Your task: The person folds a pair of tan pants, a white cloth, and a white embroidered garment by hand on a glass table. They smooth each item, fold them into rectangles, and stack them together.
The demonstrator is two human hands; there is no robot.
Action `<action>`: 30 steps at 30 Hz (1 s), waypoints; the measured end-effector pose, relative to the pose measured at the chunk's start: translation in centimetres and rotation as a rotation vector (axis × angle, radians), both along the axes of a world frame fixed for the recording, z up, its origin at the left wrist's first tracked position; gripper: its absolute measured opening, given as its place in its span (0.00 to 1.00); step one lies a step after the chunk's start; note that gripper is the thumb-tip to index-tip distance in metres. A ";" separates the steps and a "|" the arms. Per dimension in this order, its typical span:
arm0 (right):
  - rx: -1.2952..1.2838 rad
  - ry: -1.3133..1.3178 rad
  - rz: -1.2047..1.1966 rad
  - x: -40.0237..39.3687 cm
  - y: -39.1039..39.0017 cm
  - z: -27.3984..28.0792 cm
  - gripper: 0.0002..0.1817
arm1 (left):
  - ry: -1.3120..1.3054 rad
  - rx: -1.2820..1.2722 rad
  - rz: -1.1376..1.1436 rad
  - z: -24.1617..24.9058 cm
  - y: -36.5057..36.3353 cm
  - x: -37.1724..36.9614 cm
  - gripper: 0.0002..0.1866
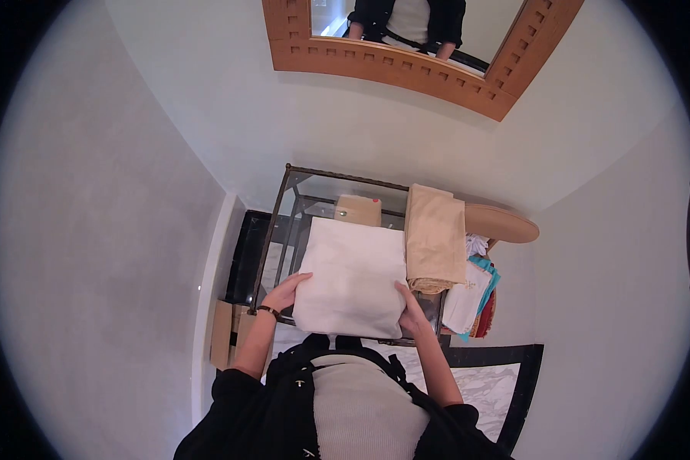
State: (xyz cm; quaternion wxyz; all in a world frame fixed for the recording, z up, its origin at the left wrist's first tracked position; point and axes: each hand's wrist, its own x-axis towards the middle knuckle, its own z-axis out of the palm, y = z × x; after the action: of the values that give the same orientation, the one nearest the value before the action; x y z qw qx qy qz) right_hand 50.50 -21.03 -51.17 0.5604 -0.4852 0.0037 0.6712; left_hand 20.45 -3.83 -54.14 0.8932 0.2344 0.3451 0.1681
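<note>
A white folded cloth (351,276) lies flat over the front part of a glass-topped table (322,187) with a dark metal frame. My left hand (287,291) grips its left edge, thumb on top and the other fingers mostly hidden beneath. On the opposite side my right hand (412,310) holds the right edge near the front corner, its fingers partly hidden. Just right of the white cloth, a beige folded cloth (435,238) rests on the tabletop, close to my right hand.
Through the glass shows a tan box-like item (358,209). Right of the table are a brown rounded seat or board (501,222) and a stack of folded textiles (468,299). A wood-framed mirror (391,63) hangs above. Cardboard (221,333) stands low at left.
</note>
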 end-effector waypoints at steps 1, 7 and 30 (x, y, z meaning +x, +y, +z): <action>-0.014 0.079 0.011 0.1 0.2 1.0 0.36 | -0.031 -0.006 0.002 0.0 0.1 0.1 0.20; -0.086 0.132 0.156 1.0 0.8 2.0 0.31 | -0.053 -0.043 0.054 3.7 0.4 0.5 0.21; 0.335 -0.960 0.187 1.3 5.7 6.0 0.19 | 0.566 0.952 0.203 7.1 4.8 -1.7 0.17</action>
State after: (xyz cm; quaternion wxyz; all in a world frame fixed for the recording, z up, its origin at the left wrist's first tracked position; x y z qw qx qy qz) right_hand 51.78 -15.36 -45.18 0.5068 -0.6402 -0.4049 0.4115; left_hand 18.70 1.01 -47.01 0.5410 0.6131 0.4781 0.3208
